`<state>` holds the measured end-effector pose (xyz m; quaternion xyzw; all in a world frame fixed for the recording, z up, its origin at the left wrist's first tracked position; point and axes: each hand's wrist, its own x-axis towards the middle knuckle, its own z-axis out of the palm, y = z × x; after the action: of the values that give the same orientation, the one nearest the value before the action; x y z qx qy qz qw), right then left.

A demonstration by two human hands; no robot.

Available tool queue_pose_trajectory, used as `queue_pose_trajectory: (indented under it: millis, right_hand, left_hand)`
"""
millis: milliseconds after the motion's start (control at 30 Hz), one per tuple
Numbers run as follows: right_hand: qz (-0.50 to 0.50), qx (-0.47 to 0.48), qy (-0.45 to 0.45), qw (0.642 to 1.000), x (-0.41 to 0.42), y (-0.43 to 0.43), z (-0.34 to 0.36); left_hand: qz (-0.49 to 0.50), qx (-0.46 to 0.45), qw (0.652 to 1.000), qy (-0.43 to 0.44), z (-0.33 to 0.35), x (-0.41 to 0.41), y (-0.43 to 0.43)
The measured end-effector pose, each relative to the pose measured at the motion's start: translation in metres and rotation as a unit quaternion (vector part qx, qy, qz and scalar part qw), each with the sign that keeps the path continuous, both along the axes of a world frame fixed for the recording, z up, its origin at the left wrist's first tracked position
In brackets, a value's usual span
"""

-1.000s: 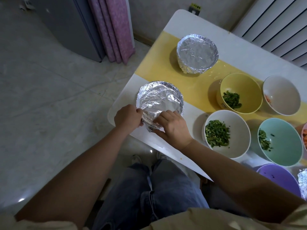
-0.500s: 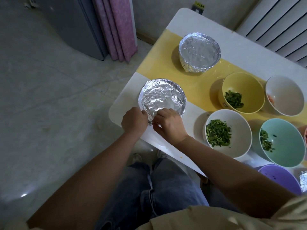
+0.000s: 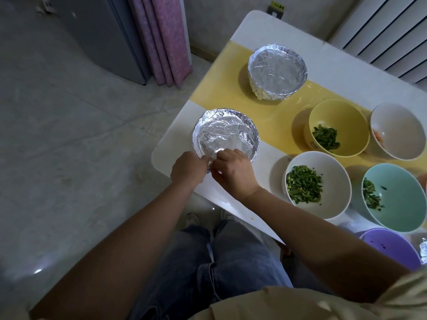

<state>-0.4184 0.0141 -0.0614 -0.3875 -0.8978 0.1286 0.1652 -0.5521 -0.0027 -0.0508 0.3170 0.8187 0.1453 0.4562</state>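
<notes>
Both hands have drawn together at the near rim of the foil-covered bowl (image 3: 221, 135), which sits by the near left corner of the tabletop (image 3: 171, 148). The left hand (image 3: 188, 168) and right hand (image 3: 233, 172) each pinch the foil edge. I'd say the foil is thin, crinkly and easily torn, so it's best pressed gently along the rim.

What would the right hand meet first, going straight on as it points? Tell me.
The near foil-covered bowl, probably: the right hand pinches foil at its near rim, close beside the left hand.
</notes>
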Motion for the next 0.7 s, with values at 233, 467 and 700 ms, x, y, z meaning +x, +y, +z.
queue_pose_trajectory:
  millis: [233, 467, 700]
  right_hand:
    - [0.014, -0.005, -0.006, 1.0, 0.016, 0.0, 0.001]
    - [0.004, -0.003, 0.008, 1.0, 0.012, 0.0, -0.001]
    - [0.018, -0.005, 0.012, 1.0, 0.004, 0.003, -0.001]
  left_hand:
    - [0.045, 0.014, 0.999, -0.026, 0.003, 0.001, 0.007]
    - [0.102, 0.016, 0.989, -0.104, 0.007, 0.0, 0.002]
    - [0.124, 0.007, 0.982, -0.144, 0.007, 0.006, 0.003]
